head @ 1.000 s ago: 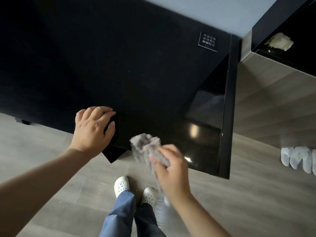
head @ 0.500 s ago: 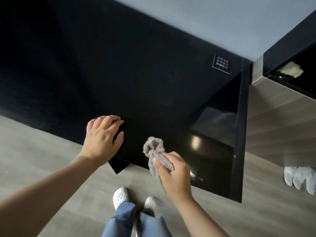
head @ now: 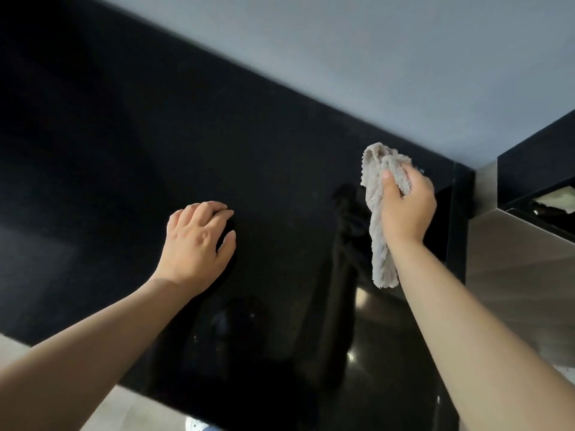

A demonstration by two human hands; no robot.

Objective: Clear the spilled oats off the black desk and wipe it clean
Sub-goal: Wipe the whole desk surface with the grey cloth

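Head view: our right hand (head: 407,209) grips the bunched cloth (head: 381,244) over the far right of the black desk (head: 155,135); we judge it soft, light. Left hand (head: 196,244) rests curled on the desk; whether it holds anything, we cannot tell.

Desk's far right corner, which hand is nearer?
Right. The right hand, gripping the grey cloth, is just left of the corner; the left hand rests on the desk much farther left.

Crumpled grey cloth (head: 381,244) over black desk (head: 124,150)
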